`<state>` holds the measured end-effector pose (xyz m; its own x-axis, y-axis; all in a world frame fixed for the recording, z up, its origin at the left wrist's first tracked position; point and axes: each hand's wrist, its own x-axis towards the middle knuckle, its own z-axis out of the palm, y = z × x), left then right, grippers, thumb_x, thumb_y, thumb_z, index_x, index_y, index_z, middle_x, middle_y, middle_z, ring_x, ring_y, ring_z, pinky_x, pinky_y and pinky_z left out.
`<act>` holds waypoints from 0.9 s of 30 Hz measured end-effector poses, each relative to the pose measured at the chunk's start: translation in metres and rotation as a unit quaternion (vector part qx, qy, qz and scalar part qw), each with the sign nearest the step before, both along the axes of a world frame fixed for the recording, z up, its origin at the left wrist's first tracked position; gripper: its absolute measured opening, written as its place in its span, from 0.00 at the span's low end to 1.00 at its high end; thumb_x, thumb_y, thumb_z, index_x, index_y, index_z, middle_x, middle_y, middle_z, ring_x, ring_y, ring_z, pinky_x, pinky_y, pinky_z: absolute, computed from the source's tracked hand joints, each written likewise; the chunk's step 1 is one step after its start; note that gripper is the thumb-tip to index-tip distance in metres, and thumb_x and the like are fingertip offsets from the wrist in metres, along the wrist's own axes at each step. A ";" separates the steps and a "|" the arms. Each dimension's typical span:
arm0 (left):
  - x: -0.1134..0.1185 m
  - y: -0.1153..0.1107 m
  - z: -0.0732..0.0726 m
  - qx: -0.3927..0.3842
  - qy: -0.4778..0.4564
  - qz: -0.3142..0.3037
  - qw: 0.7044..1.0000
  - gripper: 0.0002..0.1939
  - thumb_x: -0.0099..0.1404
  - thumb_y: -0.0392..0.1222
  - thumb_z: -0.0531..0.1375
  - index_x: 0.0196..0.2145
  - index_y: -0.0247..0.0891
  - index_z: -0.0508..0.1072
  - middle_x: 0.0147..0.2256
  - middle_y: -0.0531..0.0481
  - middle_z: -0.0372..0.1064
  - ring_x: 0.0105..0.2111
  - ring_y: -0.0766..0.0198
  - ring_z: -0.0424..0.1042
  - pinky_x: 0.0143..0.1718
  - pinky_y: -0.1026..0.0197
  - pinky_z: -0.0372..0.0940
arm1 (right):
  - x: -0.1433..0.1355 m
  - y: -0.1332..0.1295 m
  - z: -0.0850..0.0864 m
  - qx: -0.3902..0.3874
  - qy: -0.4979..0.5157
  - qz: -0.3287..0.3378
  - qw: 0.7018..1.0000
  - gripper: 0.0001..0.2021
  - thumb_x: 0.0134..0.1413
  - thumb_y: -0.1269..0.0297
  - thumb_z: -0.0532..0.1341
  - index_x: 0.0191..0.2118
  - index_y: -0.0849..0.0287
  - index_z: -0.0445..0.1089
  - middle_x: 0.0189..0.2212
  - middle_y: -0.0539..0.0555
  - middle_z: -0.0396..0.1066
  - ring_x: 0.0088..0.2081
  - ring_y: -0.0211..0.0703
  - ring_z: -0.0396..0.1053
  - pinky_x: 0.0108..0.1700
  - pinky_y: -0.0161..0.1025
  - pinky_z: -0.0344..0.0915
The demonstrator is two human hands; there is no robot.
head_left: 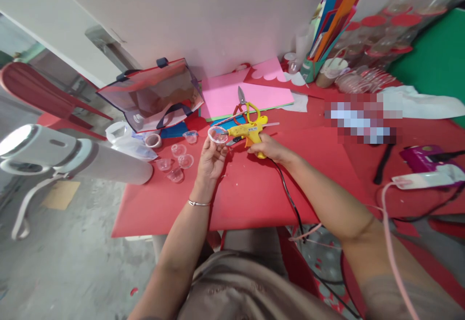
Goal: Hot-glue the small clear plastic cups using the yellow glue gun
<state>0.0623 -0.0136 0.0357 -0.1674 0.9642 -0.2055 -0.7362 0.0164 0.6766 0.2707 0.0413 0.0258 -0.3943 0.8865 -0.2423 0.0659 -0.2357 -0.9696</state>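
My left hand [212, 159] holds a small clear plastic cup [218, 135] with its rim facing up. Closed round the handle of a yellow hot glue gun [247, 130] is my right hand [271, 148]. The gun's nozzle points left, at the rim of the cup; whether it touches cannot be made out. A clear glue stick [271, 124] sticks out of the gun's back. Just behind the gun lie scissors [246, 109] with yellow handles, and a box cutter [234, 141] is partly hidden below it. Several more clear cups [178, 150] stand left of my left hand.
A large white tumbler [105, 158] stands at the table's left edge, before a clear bag [152, 97]. Pink paper [225, 92] lies at the back. On the right are a power strip [421, 180] and cords. The glue gun's black cord [286, 189] hangs over the front edge.
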 end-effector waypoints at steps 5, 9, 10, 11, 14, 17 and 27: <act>-0.001 -0.001 0.001 0.009 -0.017 -0.021 1.000 0.12 0.66 0.36 0.71 0.47 0.42 0.77 0.33 0.56 0.75 0.31 0.74 0.74 0.36 0.71 0.70 | 0.001 0.001 -0.002 -0.005 -0.015 0.002 1.000 0.12 0.34 0.63 0.69 0.27 0.55 0.67 0.21 0.49 0.66 0.24 0.39 0.61 0.25 0.38 0.54; -0.002 -0.002 0.000 0.018 -0.026 -0.027 0.999 0.12 0.66 0.37 0.72 0.46 0.40 0.77 0.31 0.56 0.73 0.29 0.75 0.73 0.35 0.72 0.69 | 0.001 0.001 -0.002 -0.005 -0.020 0.000 1.000 0.12 0.34 0.63 0.69 0.27 0.55 0.66 0.21 0.49 0.66 0.24 0.40 0.62 0.25 0.39 0.55; -0.002 -0.002 0.000 0.017 -0.025 -0.028 0.999 0.12 0.66 0.37 0.72 0.46 0.40 0.77 0.31 0.56 0.73 0.29 0.74 0.73 0.34 0.72 0.69 | 0.001 0.001 -0.002 -0.004 -0.019 0.002 1.000 0.12 0.34 0.64 0.69 0.27 0.55 0.66 0.21 0.49 0.66 0.24 0.39 0.62 0.26 0.39 0.55; -0.002 -0.002 0.000 0.017 -0.023 -0.029 0.999 0.13 0.66 0.37 0.72 0.46 0.39 0.77 0.31 0.56 0.74 0.29 0.74 0.73 0.34 0.72 0.69 | 0.001 0.001 -0.002 -0.003 -0.018 0.004 1.000 0.12 0.34 0.64 0.69 0.27 0.55 0.66 0.21 0.49 0.66 0.24 0.39 0.61 0.26 0.39 0.55; -0.001 -0.001 0.001 0.012 -0.012 -0.030 0.999 0.12 0.67 0.38 0.71 0.47 0.40 0.77 0.32 0.55 0.75 0.29 0.74 0.73 0.34 0.71 0.70 | 0.001 0.002 -0.003 -0.002 -0.016 0.007 1.000 0.11 0.35 0.64 0.68 0.27 0.55 0.66 0.21 0.49 0.65 0.24 0.39 0.61 0.26 0.39 0.55; -0.001 -0.002 0.002 0.008 -0.006 -0.027 1.000 0.10 0.68 0.39 0.70 0.47 0.40 0.77 0.32 0.54 0.74 0.29 0.74 0.73 0.33 0.71 0.70 | 0.002 0.002 -0.004 -0.003 -0.014 0.003 1.000 0.12 0.35 0.64 0.69 0.29 0.55 0.67 0.22 0.50 0.66 0.25 0.40 0.61 0.26 0.39 0.54; -0.002 -0.002 0.001 0.008 -0.012 -0.036 0.999 0.11 0.69 0.39 0.69 0.47 0.39 0.77 0.30 0.55 0.70 0.29 0.74 0.72 0.33 0.71 0.69 | 0.002 0.002 -0.002 -0.001 -0.014 0.002 1.000 0.13 0.35 0.64 0.69 0.30 0.55 0.68 0.25 0.50 0.67 0.27 0.41 0.62 0.28 0.40 0.55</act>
<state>0.0604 -0.0155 0.0367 -0.0921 0.9768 -0.1931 -0.7488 0.0599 0.6601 0.2724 0.0433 0.0240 -0.3916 0.8840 -0.2552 0.0937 -0.2376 -0.9668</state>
